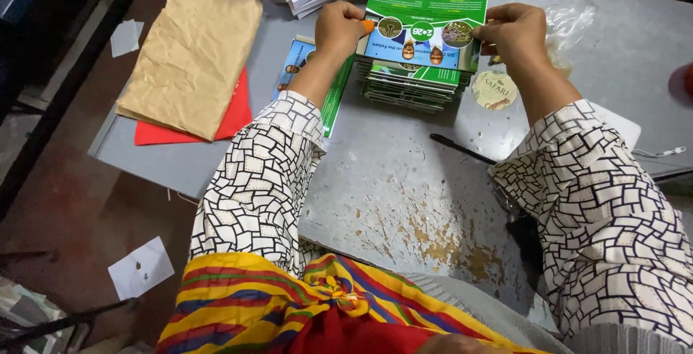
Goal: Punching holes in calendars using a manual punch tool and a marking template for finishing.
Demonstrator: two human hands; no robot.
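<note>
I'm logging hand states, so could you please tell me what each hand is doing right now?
Left hand: closed, pinching the green leaflet's left edge.
Right hand: closed, pinching its right edge.

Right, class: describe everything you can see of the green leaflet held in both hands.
The leaflet is a thin, glossy printed sheet, mostly green, with a white curved band, small round pictures and a blue panel lower down. It is held flat and about level above a stack of similar leaflets on the grey table. The left hand pinches its left edge, the right hand its right edge. Its top edge looks folded.
</note>
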